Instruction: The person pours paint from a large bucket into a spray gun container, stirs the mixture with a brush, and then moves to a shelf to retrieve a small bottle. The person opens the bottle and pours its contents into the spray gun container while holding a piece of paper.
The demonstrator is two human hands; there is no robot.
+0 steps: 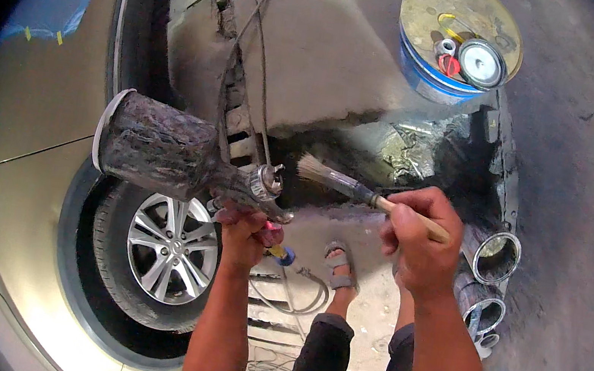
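My left hand (pixel 240 232) is closed round the handle of a spray gun (pixel 263 183), whose large paint-smeared cup (pixel 157 145) tilts out to the left. A hose fitting with a blue collar shows below that hand. In my right hand (pixel 421 239) the wooden handle of a paintbrush (pixel 343 182) is gripped between thumb and fingers. Its pale bristles point left toward the gun's nozzle, with a small gap between them. Part of the gun's handle is hidden by my fingers.
On the left stands a gold car with a silver-spoked wheel (pixel 173 250). A bucket (pixel 440 76) carries a tin and small caps on its lid. Below me lies a dark floor pit (pixel 348 151) with crumpled scraps. Metal cans (pixel 492 257) stand at right; a hose (pixel 264 58) crosses the floor.
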